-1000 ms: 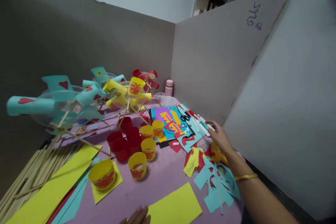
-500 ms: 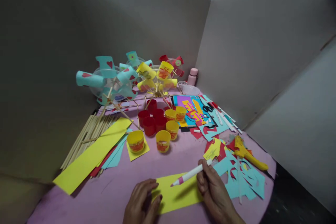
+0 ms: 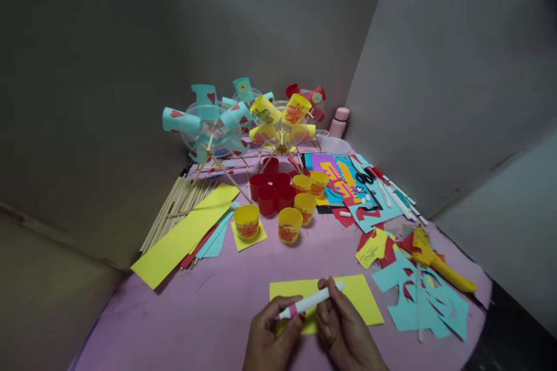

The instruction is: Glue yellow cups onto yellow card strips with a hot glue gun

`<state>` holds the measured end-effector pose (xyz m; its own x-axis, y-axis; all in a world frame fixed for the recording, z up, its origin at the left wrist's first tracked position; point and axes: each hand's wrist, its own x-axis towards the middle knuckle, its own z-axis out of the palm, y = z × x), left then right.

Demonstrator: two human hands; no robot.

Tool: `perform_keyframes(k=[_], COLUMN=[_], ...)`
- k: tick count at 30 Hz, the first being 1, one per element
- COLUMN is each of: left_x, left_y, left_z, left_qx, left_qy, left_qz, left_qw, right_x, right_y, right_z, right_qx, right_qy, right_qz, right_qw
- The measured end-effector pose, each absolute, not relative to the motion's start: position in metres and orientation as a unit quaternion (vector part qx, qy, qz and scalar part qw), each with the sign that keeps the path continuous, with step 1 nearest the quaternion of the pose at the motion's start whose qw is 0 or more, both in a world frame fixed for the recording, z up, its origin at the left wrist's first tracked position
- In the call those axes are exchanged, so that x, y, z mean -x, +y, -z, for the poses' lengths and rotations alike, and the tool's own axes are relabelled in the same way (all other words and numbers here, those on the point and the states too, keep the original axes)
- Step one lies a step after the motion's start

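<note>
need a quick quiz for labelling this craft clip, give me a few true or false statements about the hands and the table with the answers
1. Both hands hold the marker. True: the left hand is at its pink end and the right hand is on the white barrel.
2. The marker is above a red sheet. False: a yellow sheet lies under it.
3. A yellow tool lies on the paper scraps to the right of the hands. True.
4. The red cups are stacked on the wooden sticks. False: they stand on the pink table beside the yellow cups, and the sticks lie further left.
5. The pink bottle stands at the back by the wall. True.
</note>
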<state>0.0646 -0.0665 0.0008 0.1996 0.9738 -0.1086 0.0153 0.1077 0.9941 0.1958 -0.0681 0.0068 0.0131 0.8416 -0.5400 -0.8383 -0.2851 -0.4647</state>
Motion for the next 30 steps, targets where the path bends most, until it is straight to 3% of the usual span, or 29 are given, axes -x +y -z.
perform_keyframes(k=[4, 7, 11, 15, 21, 30], left_x=[-0.062, -0.046, -0.018, -0.006, -0.006, -0.006], left_y=[-0.067, -0.057, -0.038, -0.028, -0.030, -0.026], left_z=[0.002, -0.002, -0.010, -0.004, 0.005, -0.009], left_qx=[-0.537, -0.579, -0.748, -0.832, -0.836, -0.814], left_qy=[0.445, 0.488, 0.489, 0.454, 0.463, 0.475], left_qz=[-0.430, -0.423, -0.301, -0.173, -0.138, -0.111], left_qw=[0.573, 0.498, 0.333, 0.267, 0.262, 0.317], right_x=[-0.192, -0.194, -0.192, -0.185, -0.182, -0.179], right_y=[-0.073, -0.071, -0.066, -0.067, -0.067, -0.062], right_z=[-0.006, -0.014, -0.015, -0.003, 0.005, 0.005], right_qx=[0.344, 0.414, 0.542, 0.606, 0.617, 0.650], right_qy=[-0.080, -0.147, -0.288, -0.369, -0.459, -0.452], right_qz=[-0.737, -0.643, -0.510, -0.462, -0.451, -0.438], right_qw=[0.576, 0.627, 0.602, 0.532, 0.453, 0.426])
